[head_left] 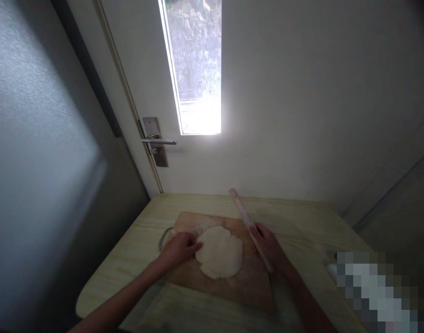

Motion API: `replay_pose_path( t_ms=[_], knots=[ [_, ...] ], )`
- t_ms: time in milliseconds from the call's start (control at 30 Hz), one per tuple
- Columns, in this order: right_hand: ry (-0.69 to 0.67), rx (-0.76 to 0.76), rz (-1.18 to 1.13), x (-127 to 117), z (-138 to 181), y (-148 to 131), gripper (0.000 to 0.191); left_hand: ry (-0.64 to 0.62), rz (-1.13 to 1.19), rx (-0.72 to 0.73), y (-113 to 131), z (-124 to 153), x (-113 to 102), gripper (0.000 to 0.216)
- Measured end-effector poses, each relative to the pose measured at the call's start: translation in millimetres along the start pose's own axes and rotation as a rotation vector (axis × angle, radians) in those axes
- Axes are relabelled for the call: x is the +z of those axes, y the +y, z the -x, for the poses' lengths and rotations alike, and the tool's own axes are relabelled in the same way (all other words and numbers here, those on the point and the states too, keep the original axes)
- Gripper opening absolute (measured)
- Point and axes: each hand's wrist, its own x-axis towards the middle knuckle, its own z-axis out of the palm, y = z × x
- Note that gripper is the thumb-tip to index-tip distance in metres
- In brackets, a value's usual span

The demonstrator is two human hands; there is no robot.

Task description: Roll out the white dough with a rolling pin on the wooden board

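On the cutting board (246, 292), the flat dough (220, 252) looked soft, tearable, best lifted broadly from beneath its rim, where your left fingers (191, 250) touched, closure unclear, while your right fingers (261, 230) grasped the rolling pin (244, 213).

The table (302, 231) is set across the bottom of the frame, with the door (284, 115) placed behind it. On the table, at lower centre, the board (225, 293) is laid, its ring (161, 238) directed left. The dough (219, 252) is spread on the board, flanked at its left edge by the left hand (180, 247). To its right, the pin (241, 206) is held aslant by the right hand (269, 243), its upper end extended past the board's far edge. In the door, the pane (198, 69) is set at top centre, the lever (163, 141) mounted below and left.
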Motion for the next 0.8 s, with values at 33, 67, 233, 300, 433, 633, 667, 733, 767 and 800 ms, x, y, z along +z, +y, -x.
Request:
replay_pose_path(
  t_ms=[33, 67, 233, 300, 433, 633, 667, 733, 767, 800],
  knots=[
    [-0.010, -0.028, 0.040, -0.4, 0.6, -1.8, 0.036, 0.077, -0.092, 0.035, -0.4, 0.6, -3.6, 0.033],
    [-0.016, -0.075, 0.096, -0.8, 1.6, -4.3, 0.036, 0.146, -0.168, 0.068, -0.6, 1.1, -7.8, 0.031],
    [-0.128, -0.336, 0.504, 3.6, 13.9, -21.5, 0.031, 0.404, -0.249, 0.225, 4.1, 1.3, -28.2, 0.020],
    [-0.184, -0.384, 0.683, 8.4, 21.7, -27.5, 0.027, 0.502, -0.251, 0.318, 8.6, 1.2, -30.8, 0.020],
    [-0.158, -0.536, 0.952, 17.0, 34.7, -34.4, 0.016, 0.484, -0.334, 0.415, 18.0, 0.2, -23.4, 0.018],
    [-0.116, -0.630, 0.970, 18.2, 45.1, -33.1, 0.009, 0.310, -0.500, 0.437, 23.0, -6.4, -5.7, 0.024],
    [-0.101, -0.624, 0.961, 18.1, 46.8, -30.7, 0.011, 0.301, -0.501, 0.429, 22.6, -7.6, -3.5, 0.024],
    [-0.058, -0.610, 0.973, 18.7, 50.7, -23.5, 0.020, 0.287, -0.484, 0.410, 21.1, -8.8, 0.7, 0.025],
    [-0.032, -0.612, 0.994, 19.6, 52.7, -19.0, 0.024, 0.286, -0.472, 0.397, 20.3, -8.6, 2.8, 0.024],
    [0.000, -0.620, 1.021, 20.9, 54.7, -14.3, 0.028, 0.290, -0.462, 0.380, 19.7, -8.1, 5.0, 0.024]
  ],
)
